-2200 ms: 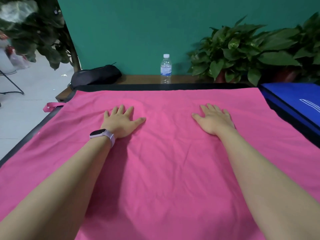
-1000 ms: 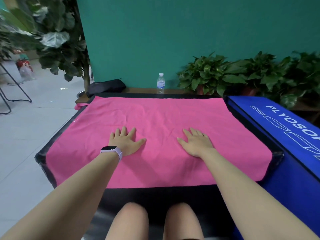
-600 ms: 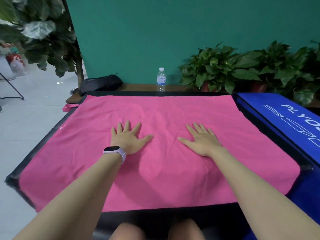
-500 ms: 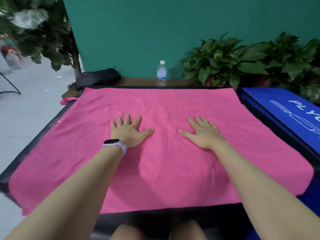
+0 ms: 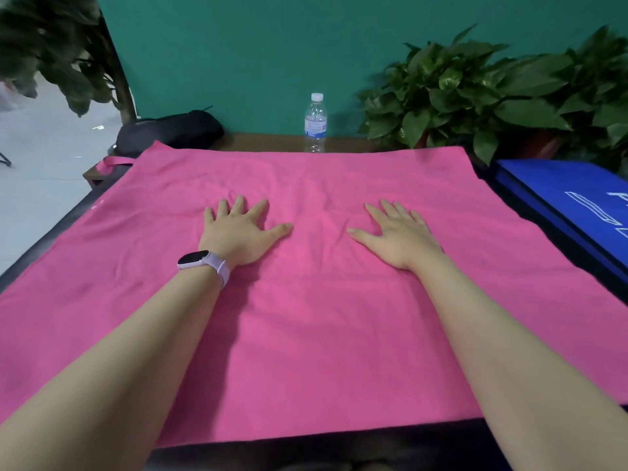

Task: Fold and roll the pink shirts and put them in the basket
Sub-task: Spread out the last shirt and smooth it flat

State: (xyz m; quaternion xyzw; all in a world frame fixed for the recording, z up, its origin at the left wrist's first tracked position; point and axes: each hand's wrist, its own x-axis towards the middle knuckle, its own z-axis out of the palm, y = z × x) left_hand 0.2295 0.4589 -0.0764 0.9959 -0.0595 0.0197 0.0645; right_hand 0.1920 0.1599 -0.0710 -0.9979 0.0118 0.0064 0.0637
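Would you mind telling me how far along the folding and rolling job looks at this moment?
Done: the pink cloth lies spread flat on the table, unfolded. In hand: the left hand and right hand press flat on it, fingers spread. Left: folding, rolling and putting it away; no basket is in view.

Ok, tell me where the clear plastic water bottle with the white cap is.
In the head view the clear plastic water bottle stands upright on the brown wooden ledge beyond the pink cloth, between the black bag and the potted green plants.
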